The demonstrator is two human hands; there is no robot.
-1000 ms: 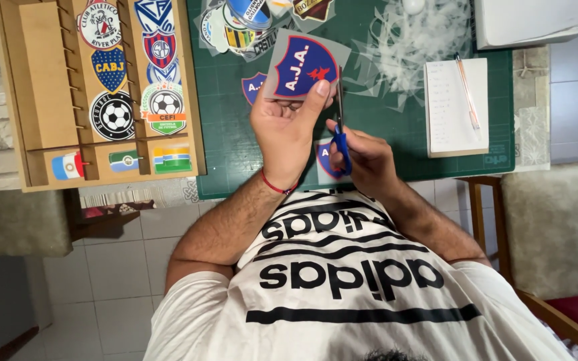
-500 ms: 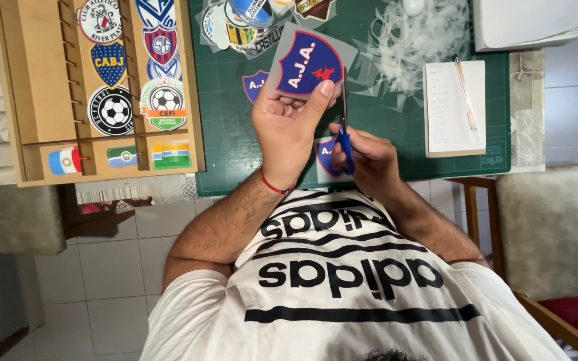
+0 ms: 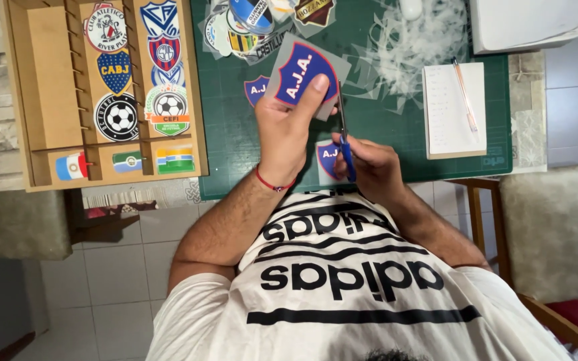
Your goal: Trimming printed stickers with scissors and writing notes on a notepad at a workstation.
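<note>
Sticker sheet has shifted slightly in the left hand since the last frame, scissors now at its right edge. Left hand pinches the sheet above the green cutting mat; right hand grips the blue scissor handles near the table's near edge.

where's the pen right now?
Head view, right side: the pen lies on the white notepad at the green cutting mat's right end, beside the clear offcut pile.
</note>
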